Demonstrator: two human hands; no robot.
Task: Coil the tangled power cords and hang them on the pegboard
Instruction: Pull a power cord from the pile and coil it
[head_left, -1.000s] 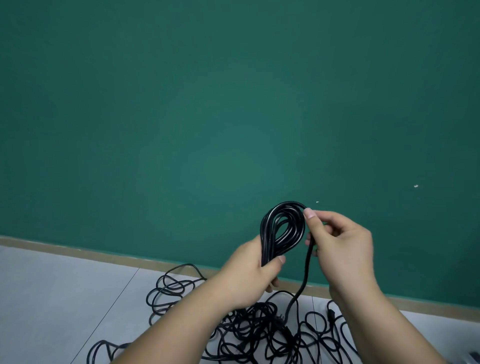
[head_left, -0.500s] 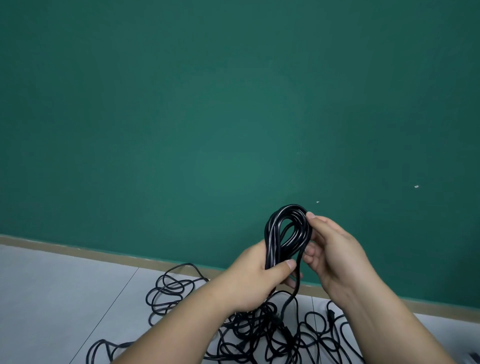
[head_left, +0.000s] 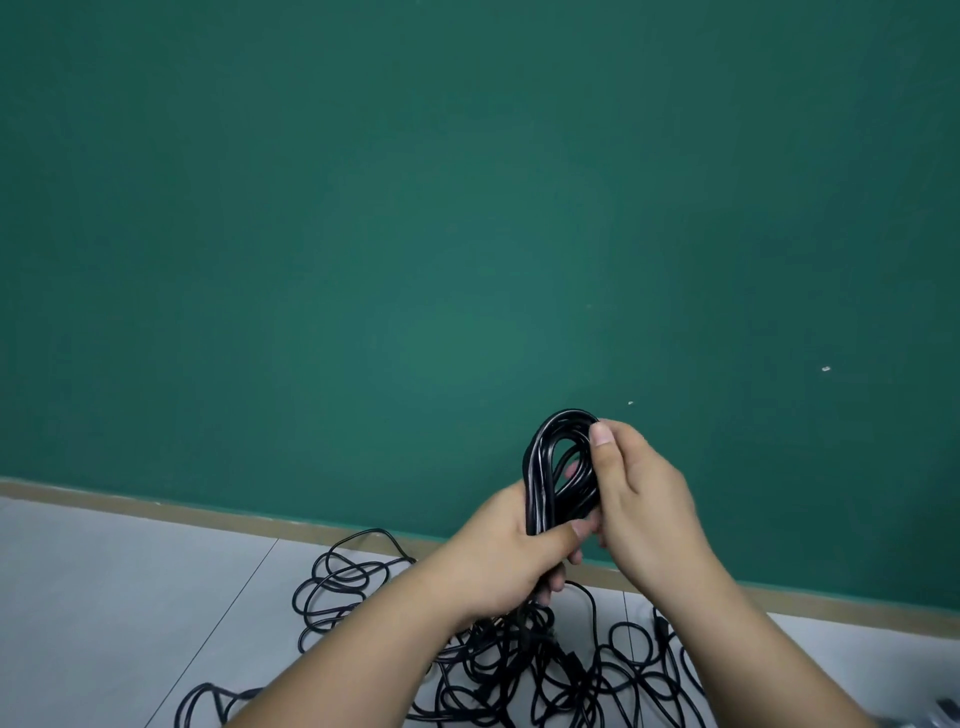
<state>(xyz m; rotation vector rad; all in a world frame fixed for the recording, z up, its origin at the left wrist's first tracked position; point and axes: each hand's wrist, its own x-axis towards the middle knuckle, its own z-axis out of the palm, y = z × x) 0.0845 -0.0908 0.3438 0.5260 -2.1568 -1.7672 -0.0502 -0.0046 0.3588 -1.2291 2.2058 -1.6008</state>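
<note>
Your left hand (head_left: 501, 558) clamped the coil (head_left: 537, 478) at its base, thumb across the strands, likely so the loops could not spring apart. Your right hand (head_left: 647, 499) curled round the coil's upper right side, seemingly seating a turn. The tangle (head_left: 545, 670) lay on the floor (head_left: 130, 597) below; no pegboard showed.

You see soft, even light, brightest across the middle of the green wall (head_left: 467, 322) and fading darker toward its upper corners. Pale glints run along the coiled cord (head_left: 537, 467). Shadows on the grey floor (head_left: 104, 597) are faint. The skirting strip (head_left: 156, 506) bows slightly from the wide lens. Detail looks mildly soft throughout.
</note>
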